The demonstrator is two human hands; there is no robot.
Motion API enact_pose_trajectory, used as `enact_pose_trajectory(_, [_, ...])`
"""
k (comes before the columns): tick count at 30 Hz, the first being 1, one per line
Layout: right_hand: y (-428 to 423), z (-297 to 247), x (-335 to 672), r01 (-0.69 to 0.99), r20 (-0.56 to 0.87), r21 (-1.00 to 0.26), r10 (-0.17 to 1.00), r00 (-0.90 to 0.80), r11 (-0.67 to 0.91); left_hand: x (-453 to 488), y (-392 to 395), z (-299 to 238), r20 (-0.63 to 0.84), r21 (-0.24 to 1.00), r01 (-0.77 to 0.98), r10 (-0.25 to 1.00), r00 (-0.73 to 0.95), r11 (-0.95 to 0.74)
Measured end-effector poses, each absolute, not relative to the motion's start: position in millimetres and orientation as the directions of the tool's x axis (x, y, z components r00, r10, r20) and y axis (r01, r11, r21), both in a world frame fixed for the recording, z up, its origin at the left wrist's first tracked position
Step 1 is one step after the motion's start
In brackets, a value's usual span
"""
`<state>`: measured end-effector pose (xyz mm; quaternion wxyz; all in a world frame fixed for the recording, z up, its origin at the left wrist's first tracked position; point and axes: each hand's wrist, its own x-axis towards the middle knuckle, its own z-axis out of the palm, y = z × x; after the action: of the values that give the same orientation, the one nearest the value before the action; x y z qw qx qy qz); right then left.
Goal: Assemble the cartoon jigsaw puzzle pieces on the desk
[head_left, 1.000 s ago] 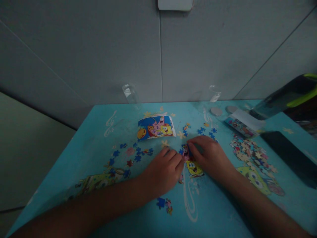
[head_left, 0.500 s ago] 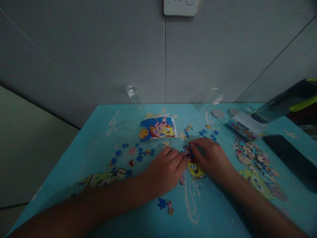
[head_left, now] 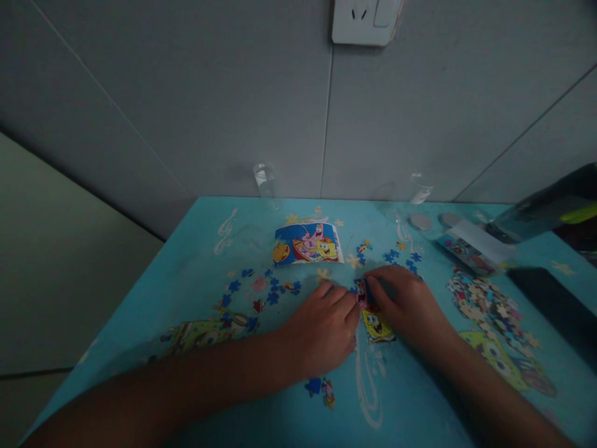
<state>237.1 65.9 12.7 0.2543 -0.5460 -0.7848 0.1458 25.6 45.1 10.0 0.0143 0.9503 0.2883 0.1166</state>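
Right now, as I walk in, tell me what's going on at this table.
A person has both hands at a partly joined puzzle: the left hand at its left edge, the right hand over its right side. Loose pieces lie on both sides, and a picture sheet lies beyond the hands.

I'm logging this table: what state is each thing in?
Left hand: fingers curled
Right hand: on puzzle section
Puzzle section: joined, partly covered
Picture sheet: face up, curved
Piece pile: loose, heaped
Clear containers: appear uncapped
Silver lids: flat
Wall socket: nothing plugged in
Bottle: cropped, cap state unclear
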Motion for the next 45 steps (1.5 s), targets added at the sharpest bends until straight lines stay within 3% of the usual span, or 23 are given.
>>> enact_pose_trajectory(3, [66.5, 11.2, 237.6, 0.788, 0.242, -0.493, 0.928, -0.283, 0.369, 25.7, 46.6, 7.6, 0.239, 0.062, 0.527, 0.525, 0.817, -0.848])
enact_pose_trajectory(8, [67.4, 9.4, 238.7, 0.788, 0.251, -0.488, 0.925, -0.286, 0.376, 25.7, 45.2, 8.3, 0.241, -0.098, 0.493, 0.46, 0.855, -0.865])
enact_pose_trajectory(15, [65.8, 8.5, 238.2, 0.778, 0.243, -0.507, 0.928, -0.283, 0.37, 25.7, 43.5, 11.7, 0.225, -0.114, 0.481, 0.449, 0.865, -0.869])
enact_pose_trajectory(21, [65.2, 11.3, 237.0, 0.775, 0.239, -0.506, 0.925, -0.295, 0.378, 26.4, 36.2, 6.0, 0.182, -0.246, 0.466, 0.431, 0.884, -0.85])
enact_pose_trajectory(26, [65.7, 13.2, 236.6, 0.786, 0.24, -0.495, 0.928, -0.285, 0.37, 25.2, 34.2, 5.4, 0.169, -0.288, 0.447, 0.414, 0.894, -0.847])
enact_pose_trajectory(35, [68.0, 12.1, 238.4, 0.79, 0.241, -0.499, 0.933, -0.268, 0.356, 22.8, 41.1, 9.4, 0.191, -0.254, 0.417, 0.377, 0.906, -0.873])
enact_pose_trajectory(45, [67.8, 10.0, 239.2, 0.789, 0.246, -0.497, 0.93, -0.271, 0.362, 22.6, 50.3, 12.5, 0.19, -0.074, 0.398, 0.379, 0.906, -0.914])
